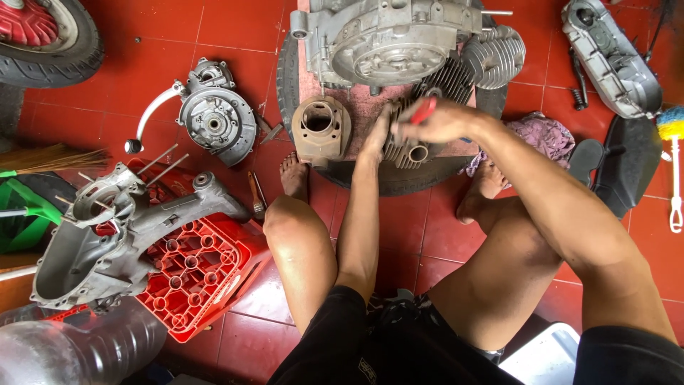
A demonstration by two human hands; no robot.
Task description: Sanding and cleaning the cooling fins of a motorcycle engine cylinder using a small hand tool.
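A finned grey cylinder [407,151] lies on a reddish board [370,114] set over a black tyre [288,78]. My left hand [375,134] grips the cylinder's left side. My right hand [434,121] is closed around a red-handled tool [423,110] held against the cylinder's top. A rusty brown cylinder [320,128] stands just left of my left hand. A large grey engine casing [388,39] sits beyond both hands on the same board.
A second engine casing [107,235] rests on a red plastic crate [199,271] at the left. A round cover with kick lever [214,117], a side cover [613,57] at top right, a purple rag [545,135], a brush [673,164] and a wheel [43,39] surround me on red tiles.
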